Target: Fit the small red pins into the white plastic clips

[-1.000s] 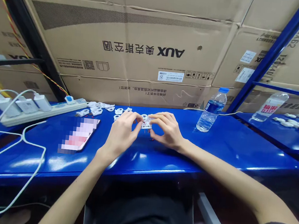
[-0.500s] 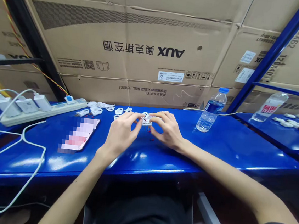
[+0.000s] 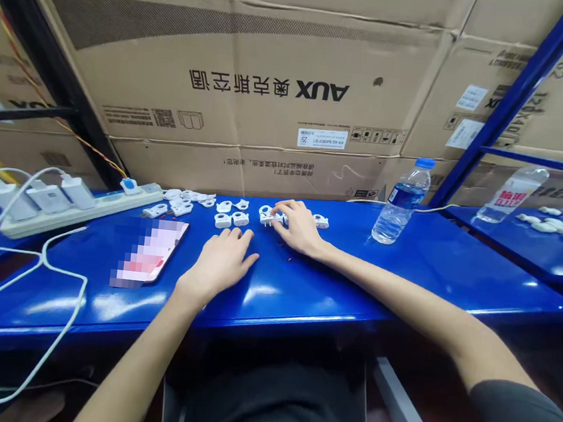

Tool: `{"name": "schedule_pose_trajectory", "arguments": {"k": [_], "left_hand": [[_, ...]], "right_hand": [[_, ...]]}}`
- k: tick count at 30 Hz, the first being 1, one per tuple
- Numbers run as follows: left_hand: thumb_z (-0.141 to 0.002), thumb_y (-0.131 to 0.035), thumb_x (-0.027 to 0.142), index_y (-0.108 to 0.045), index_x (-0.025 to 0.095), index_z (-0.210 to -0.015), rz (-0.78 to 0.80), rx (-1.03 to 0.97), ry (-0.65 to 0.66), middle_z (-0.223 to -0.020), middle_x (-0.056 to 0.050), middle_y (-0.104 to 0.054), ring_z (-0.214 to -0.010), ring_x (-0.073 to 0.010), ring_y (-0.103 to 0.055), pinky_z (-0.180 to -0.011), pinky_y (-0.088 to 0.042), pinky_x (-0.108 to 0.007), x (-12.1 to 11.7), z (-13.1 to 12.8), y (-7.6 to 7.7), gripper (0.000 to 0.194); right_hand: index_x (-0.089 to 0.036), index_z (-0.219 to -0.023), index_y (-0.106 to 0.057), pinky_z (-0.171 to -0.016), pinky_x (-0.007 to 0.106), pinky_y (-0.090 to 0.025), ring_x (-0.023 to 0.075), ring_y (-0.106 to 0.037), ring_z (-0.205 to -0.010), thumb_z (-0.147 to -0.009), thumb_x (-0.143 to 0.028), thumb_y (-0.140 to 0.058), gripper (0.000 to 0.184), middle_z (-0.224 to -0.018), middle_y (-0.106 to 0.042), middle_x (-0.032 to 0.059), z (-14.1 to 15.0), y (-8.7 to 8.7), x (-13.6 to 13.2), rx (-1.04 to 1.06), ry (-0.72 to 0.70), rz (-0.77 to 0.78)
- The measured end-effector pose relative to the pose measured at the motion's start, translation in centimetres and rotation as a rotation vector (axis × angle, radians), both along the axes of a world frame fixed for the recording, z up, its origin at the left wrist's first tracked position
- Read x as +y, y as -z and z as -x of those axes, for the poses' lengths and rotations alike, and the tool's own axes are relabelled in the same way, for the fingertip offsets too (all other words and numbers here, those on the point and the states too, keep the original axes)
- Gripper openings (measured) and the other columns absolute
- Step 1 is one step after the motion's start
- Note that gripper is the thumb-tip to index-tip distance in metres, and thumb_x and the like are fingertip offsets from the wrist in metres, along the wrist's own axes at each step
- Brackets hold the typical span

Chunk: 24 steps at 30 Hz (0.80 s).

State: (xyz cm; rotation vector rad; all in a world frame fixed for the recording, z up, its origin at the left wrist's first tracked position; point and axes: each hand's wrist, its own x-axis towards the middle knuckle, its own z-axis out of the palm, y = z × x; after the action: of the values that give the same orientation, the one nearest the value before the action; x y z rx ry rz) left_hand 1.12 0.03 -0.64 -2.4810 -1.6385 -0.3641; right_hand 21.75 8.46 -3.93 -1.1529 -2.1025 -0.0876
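Change first: the small white piece [image 3: 265, 215] was between both hands a moment ago; now only the right hand [image 3: 298, 227] is at it, and the left hand [image 3: 223, 258] has drawn back. So two-handed handling has given way to one hand at the row of parts. Left hand is released, holding nothing, palm down on the blue tabletop [image 3: 334, 287], fingers loosely spread, tips just short of a cluster of white parts [image 3: 240, 219]. Right hand is curled over the piece, thumb and finger at its right side; can't tell if it's pinched or just touched. Piece looks upright at tabletop level, ring part up, thin prongs below. More white parts [image 3: 320, 221] just beyond the right hand, partly hidden by it. Thin dark and red bits [image 3: 286, 259] lie below the right hand, too small to make out. Phone [image 3: 159, 252] lies left of the left hand, screen blurred. Power strip [image 3: 80, 210] with plugs behind it, further loose white parts [image 3: 181, 207] by its end. Water bottle [image 3: 400, 207] stands off to the right, big cartons [image 3: 259, 41] at the back.
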Motion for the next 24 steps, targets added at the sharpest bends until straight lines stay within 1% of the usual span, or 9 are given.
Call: {"name": "schedule_pose_trajectory", "arguments": {"k": [3,5,8,11,14,16,18,21,24], "left_hand": [[-0.101,-0.054,0.033,-0.069,0.018,-0.116,0.044,0.103,0.037,-0.117,-0.019,-0.070,-0.110,-0.0352,-0.066,-0.086,-0.056,-0.042,-0.1,0.1,0.4,0.026],[-0.102,-0.052,0.032,-0.069,0.018,-0.117,0.046,0.110,0.044,-0.117,-0.018,-0.069,-0.110,-0.0342,-0.066,-0.086,-0.056,-0.041,-0.2,0.0,0.3,0.026],[-0.103,-0.052,0.031,-0.068,0.017,-0.118,0.064,0.113,0.035,-0.117,-0.019,-0.068,-0.112,-0.0348,-0.064,-0.085,-0.056,-0.041,-0.3,-0.2,0.1,0.027],[-0.104,-0.049,0.030,-0.068,0.015,-0.121,0.068,0.143,0.033,-0.119,-0.020,-0.068,-0.114,-0.0359,-0.064,-0.087,-0.057,-0.043,-0.3,-0.3,0.1,0.030],[-0.104,-0.048,0.031,-0.068,0.015,-0.122,0.047,0.171,0.035,-0.119,-0.020,-0.067,-0.113,-0.0351,-0.064,-0.088,-0.057,-0.042,-0.3,-0.3,0.2,0.031],[-0.105,-0.048,0.032,-0.068,0.015,-0.122,0.048,0.182,0.034,-0.119,-0.020,-0.067,-0.112,-0.0345,-0.064,-0.087,-0.057,-0.042,-0.3,-0.3,0.2,0.031],[-0.105,-0.047,0.032,-0.067,0.015,-0.124,0.064,0.194,0.032,-0.121,-0.020,-0.067,-0.113,-0.0349,-0.064,-0.088,-0.057,-0.043,-0.4,-0.3,0.1,0.033],[-0.106,-0.045,0.031,-0.066,0.013,-0.127,0.091,0.202,0.017,-0.124,-0.021,-0.066,-0.117,-0.0362,-0.063,-0.090,-0.057,-0.045,-0.6,-0.5,-0.3,0.035],[-0.107,-0.044,0.031,-0.066,0.011,-0.129,0.124,0.223,-0.003,-0.127,-0.022,-0.066,-0.121,-0.0369,-0.062,-0.094,-0.056,-0.045,-0.9,-0.8,-0.8,0.037]], "right_hand": [[-0.024,-0.107,-0.074,-0.098,0.049,-0.051,0.0311,-0.060,-0.118,-0.099,-0.032,-0.065,0.014,-0.127,-0.072,0.0098,0.9,0.1,1.2,0.009,0.036,0.052],[-0.025,-0.107,-0.074,-0.101,0.050,-0.049,0.0316,-0.059,-0.121,-0.099,-0.034,-0.066,0.015,-0.129,-0.071,0.0093,1.5,0.1,1.7,-0.002,0.053,0.074],[-0.025,-0.107,-0.075,-0.104,0.051,-0.047,0.0317,-0.058,-0.123,-0.100,-0.036,-0.067,0.016,-0.131,-0.071,0.0087,2.1,0.1,2.1,-0.055,0.058,0.099],[-0.024,-0.104,-0.075,-0.105,0.053,-0.047,0.0319,-0.058,-0.122,-0.099,-0.036,-0.068,0.015,-0.130,-0.071,0.0097,2.5,0.3,2.4,-0.080,0.043,0.117],[-0.023,-0.099,-0.076,-0.104,0.055,-0.047,0.0336,-0.058,-0.122,-0.097,-0.035,-0.069,0.014,-0.131,-0.071,0.0106,2.6,0.6,2.5,-0.078,0.041,0.113],[-0.023,-0.100,-0.076,-0.104,0.055,-0.048,0.0344,-0.058,-0.122,-0.095,-0.033,-0.070,0.013,-0.131,-0.071,0.0104,2.6,0.5,2.5,-0.087,0.041,0.112],[-0.023,-0.105,-0.076,-0.105,0.054,-0.048,0.0340,-0.058,-0.123,-0.093,-0.029,-0.070,0.014,-0.131,-0.071,0.0104,2.5,0.2,2.5,-0.100,0.046,0.113],[-0.023,-0.114,-0.074,-0.106,0.050,-0.048,0.0317,-0.060,-0.122,-0.093,-0.024,-0.067,0.023,-0.131,-0.070,0.0105,2.7,-0.8,2.5,-0.124,0.034,0.113],[-0.023,-0.121,-0.074,-0.108,0.048,-0.046,0.0304,-0.060,-0.123,-0.097,-0.029,-0.064,0.027,-0.133,-0.070,0.0105,3.3,-1.9,2.7,-0.197,-0.036,0.101]]}}
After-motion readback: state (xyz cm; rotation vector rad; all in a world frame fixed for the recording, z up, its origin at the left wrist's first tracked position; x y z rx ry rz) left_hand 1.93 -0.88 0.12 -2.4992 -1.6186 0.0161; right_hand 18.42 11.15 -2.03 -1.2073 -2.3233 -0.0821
